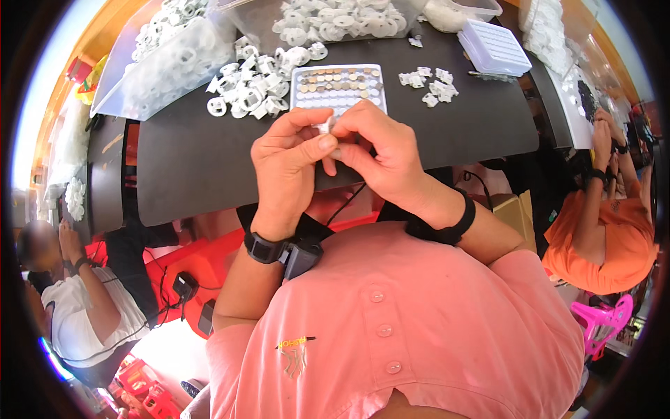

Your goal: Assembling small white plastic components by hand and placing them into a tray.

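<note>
My left hand [285, 164] and my right hand [382, 150] meet over the near edge of the dark table, fingertips pinched together. Between them sits a small white plastic part [325, 126], mostly covered by the fingers, so its shape is unclear. Just beyond the fingertips lies a white tray [299, 103] with rows of small round tan and silvery pieces; my hands hide its near edge. Left of the tray is a heap of white ring-shaped plastic parts [251, 87]. Several small white clip-like pieces [440, 89] lie to the right.
Clear bins of white plastic parts stand at the back, one at the left [164, 84] and one in the middle [342, 21]. A stack of pale trays [497, 47] is at the back right. People work at either side, one in orange [600, 237], one in white [98, 314].
</note>
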The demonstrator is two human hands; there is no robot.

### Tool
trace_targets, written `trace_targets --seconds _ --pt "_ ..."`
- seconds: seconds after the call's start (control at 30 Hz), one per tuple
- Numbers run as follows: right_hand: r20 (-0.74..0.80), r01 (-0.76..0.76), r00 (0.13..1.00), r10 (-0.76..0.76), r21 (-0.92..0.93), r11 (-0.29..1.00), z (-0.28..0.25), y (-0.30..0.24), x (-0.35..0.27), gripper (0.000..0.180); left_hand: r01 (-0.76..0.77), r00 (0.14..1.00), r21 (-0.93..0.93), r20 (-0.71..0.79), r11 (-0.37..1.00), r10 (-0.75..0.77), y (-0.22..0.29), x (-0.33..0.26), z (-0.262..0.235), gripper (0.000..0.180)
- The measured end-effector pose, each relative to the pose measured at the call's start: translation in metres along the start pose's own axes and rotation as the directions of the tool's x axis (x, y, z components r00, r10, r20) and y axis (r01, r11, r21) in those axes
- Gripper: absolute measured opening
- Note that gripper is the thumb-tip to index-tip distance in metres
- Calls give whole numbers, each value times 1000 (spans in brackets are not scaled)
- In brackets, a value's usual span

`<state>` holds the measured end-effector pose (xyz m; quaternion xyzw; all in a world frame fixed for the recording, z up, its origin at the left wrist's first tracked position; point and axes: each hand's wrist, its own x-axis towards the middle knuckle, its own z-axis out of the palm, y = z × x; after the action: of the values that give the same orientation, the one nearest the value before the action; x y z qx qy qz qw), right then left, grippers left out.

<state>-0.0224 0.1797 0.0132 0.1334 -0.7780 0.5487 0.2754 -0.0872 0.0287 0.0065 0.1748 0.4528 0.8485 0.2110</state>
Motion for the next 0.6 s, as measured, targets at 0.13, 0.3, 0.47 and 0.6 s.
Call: trace_targets --seconds 0.13,0.3,0.47,0.6 --pt "-53 44 997 -53 -171 984 -12 -3 -3 20 -21 999 -4 -37 1000 20 1 -2 -5 30" --pt "-56 37 989 -140 -808 588 -91 11 -4 13 -26 999 39 22 999 25 1 -2 -12 33" --pt "65 95 994 -94 -926 366 -108 28 -19 17 -16 999 36 35 999 14 1 2 -8 30" --pt "79 129 988 -129 -887 444 -119 30 -24 17 -27 999 36 24 999 26 1 -1 -8 29"
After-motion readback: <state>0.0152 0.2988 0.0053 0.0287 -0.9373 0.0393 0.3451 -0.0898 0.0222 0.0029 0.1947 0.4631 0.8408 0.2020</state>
